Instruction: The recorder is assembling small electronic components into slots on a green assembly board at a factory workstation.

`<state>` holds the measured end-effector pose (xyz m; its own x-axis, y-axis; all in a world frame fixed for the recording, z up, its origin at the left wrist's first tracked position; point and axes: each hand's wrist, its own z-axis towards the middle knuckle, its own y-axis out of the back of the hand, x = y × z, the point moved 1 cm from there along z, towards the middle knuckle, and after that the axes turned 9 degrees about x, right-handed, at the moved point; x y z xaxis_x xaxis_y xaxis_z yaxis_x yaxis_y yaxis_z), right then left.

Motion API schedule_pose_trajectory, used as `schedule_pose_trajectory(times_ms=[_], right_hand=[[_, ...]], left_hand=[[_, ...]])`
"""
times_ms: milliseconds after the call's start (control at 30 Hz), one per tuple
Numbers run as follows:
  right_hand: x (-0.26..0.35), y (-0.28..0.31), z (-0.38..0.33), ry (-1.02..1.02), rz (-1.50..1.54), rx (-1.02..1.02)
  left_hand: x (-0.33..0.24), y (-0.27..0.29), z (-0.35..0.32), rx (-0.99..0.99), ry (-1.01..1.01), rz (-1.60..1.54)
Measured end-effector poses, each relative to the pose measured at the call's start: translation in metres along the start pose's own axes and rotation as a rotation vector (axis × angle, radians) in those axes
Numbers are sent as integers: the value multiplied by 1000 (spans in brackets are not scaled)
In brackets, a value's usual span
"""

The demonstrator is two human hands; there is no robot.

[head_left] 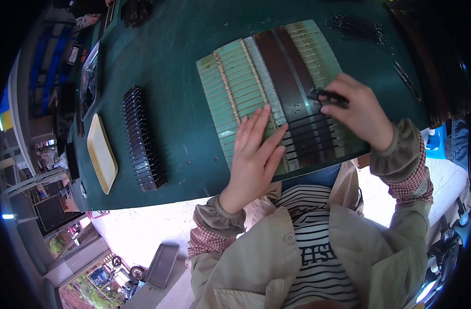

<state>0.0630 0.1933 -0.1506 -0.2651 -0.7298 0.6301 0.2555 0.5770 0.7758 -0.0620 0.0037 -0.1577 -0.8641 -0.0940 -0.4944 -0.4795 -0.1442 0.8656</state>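
Observation:
A pale green slotted board lies on the table, crossed by raised strips and a wide dark brown band. Several thin black rods lie side by side across the band at the board's near end. My left hand rests flat on the board, fingers stretched out, with fingertips near the left ends of the rods. Closed around a small black piece, my right hand is over the board's right side. I cannot make out exactly what that piece is.
A dark green table bears a rack of dark strips, a cream tray and a metal tray at left. Loose black rods and tweezers lie at right, near a dark bundle.

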Motion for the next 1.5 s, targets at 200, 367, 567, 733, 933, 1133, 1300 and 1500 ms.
schedule_pose_trajectory(times_ms=[200,367,567,733,933,1133,1300,1500], right_hand=[[1,19,6,-12,588,253],[22,17,14,-134,697,538],[1,8,15,-96,607,337],[1,3,17,-33,467,213],[4,-6,20,-26,447,203],[8,-14,16,29,252,112],[19,-8,12,-30,-55,63],[0,9,16,39,231,-1]], left_hand=[[-2,4,17,-104,138,-663],[1,-15,30,-123,216,-1107],[10,-5,20,-244,122,-636],[11,1,10,-269,74,-267],[12,-1,4,-265,79,-258],[1,-3,9,-151,33,-66],[-2,-8,12,-78,19,63],[8,2,16,-163,28,-207]])
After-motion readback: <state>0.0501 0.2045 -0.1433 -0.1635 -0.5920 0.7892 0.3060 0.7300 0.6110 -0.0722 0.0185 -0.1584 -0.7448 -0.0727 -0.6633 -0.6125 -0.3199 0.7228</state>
